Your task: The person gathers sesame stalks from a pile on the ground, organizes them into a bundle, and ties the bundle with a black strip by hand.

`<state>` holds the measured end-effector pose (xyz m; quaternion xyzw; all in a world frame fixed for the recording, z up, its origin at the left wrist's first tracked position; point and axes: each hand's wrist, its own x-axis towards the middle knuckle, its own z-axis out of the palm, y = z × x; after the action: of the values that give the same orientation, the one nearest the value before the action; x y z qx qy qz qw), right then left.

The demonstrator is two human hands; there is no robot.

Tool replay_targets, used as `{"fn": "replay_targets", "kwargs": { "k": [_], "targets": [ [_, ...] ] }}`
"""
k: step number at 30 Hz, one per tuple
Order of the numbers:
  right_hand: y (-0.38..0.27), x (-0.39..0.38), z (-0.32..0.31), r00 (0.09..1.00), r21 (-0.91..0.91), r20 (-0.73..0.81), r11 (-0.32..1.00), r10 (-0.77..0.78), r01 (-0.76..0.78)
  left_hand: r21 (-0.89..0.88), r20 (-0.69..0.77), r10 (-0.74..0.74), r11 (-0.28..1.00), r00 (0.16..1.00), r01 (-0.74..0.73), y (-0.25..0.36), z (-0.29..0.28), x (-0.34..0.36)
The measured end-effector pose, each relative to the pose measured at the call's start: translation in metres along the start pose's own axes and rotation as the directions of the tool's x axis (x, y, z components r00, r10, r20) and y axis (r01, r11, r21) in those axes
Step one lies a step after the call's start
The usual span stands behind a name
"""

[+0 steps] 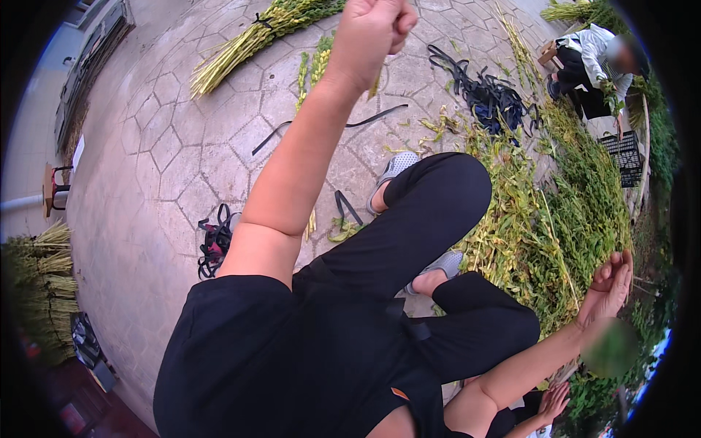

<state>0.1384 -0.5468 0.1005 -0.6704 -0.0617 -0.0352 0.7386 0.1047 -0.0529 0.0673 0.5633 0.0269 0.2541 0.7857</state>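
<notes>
Nearest the camera, a black shirt was seen, with black trousers bent at the knees beyond it, a low posture probably taken so that the ground could be reached. The left hand was held out far ahead, its fingers curled into a fist, above a few yellow-green stalks. The right hand was held out to the right at the edge of a loose heap of leafy stalks; its fingers were loosely bent, the palm was partly bared, and nothing was seen in it. The heap was spread along the right side, presumably so that stalks could be picked from it within arm's reach.

On the far left, a bundle was bound with a dark tie, apparently so that its stalks would be held together. A pile of dark strips was laid beyond the knees and a smaller tangle beside the left elbow, likely placed there for easy reach.

Whether anything was pinched in the left fist could not be told, as its inner side was turned away. The seat was hidden by the body. A blurred patch covered whatever lay beside the right wrist. At the near right, another person's hand was seen, the rest mostly cut off. A far co-worker's grip on some greenery was too small to make out.
</notes>
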Motion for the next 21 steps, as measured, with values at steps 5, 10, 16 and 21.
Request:
{"fn": "replay_targets", "kwargs": {
  "k": [5, 10, 16, 21],
  "targets": [
    [0.043, -0.029, 0.004, 0.993, -0.077, -0.051, 0.991, 0.103, -0.106, 0.193, -0.352, -0.176, 0.947, 0.919, 0.256, -0.096, -0.175, -0.061],
    [0.064, -0.022, 0.004, 0.979, -0.144, -0.103, 0.972, 0.174, -0.188, 0.171, -0.516, -0.414, 0.808, 0.75, 0.564, -0.194, -0.256, -0.19],
    [0.082, -0.015, 0.014, 0.976, -0.252, -0.098, 0.944, 0.192, -0.211, 0.242, -0.655, -0.402, 0.69, 0.639, 0.682, -0.273, -0.291, -0.276],
    [0.092, -0.015, 0.008, 0.977, -0.297, -0.066, 0.93, 0.205, -0.215, 0.287, -0.715, -0.365, 0.623, 0.595, 0.727, -0.296, -0.292, -0.308]
  ]
}}
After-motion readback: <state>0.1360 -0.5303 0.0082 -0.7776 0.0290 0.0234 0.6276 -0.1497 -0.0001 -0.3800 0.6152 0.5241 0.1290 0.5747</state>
